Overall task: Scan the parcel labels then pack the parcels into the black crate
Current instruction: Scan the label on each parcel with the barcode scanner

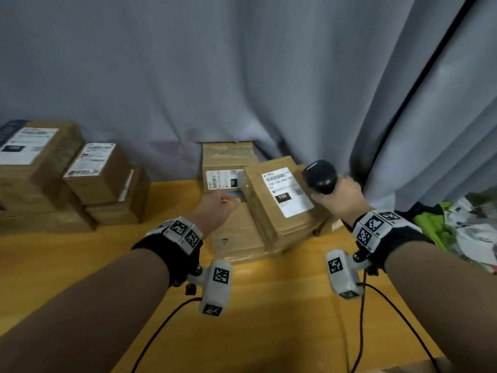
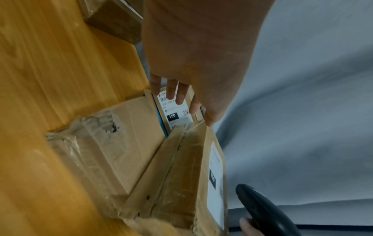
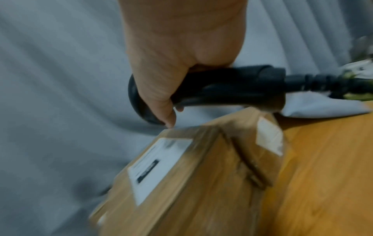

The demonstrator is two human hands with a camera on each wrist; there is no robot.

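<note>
A brown parcel (image 1: 289,227) with a white label marked 150 lies tilted on a flat parcel (image 1: 236,232) at the back of the wooden table. Behind them stands another parcel (image 1: 228,157) with its own white label (image 2: 175,111). My left hand (image 1: 219,204) reaches to that label with straight fingers (image 2: 180,95) touching it, holding nothing. My right hand (image 1: 341,200) grips a black handheld scanner (image 1: 320,176), its head above the far right corner of the tilted parcel (image 3: 191,183). No black crate is in view.
Several labelled brown parcels (image 1: 53,170) are stacked at the table's (image 1: 269,305) back left. A grey curtain (image 1: 242,76) hangs right behind everything. Green and white bags (image 1: 462,227) lie off the right edge. Thin black cables (image 1: 360,319) trail from my wrists.
</note>
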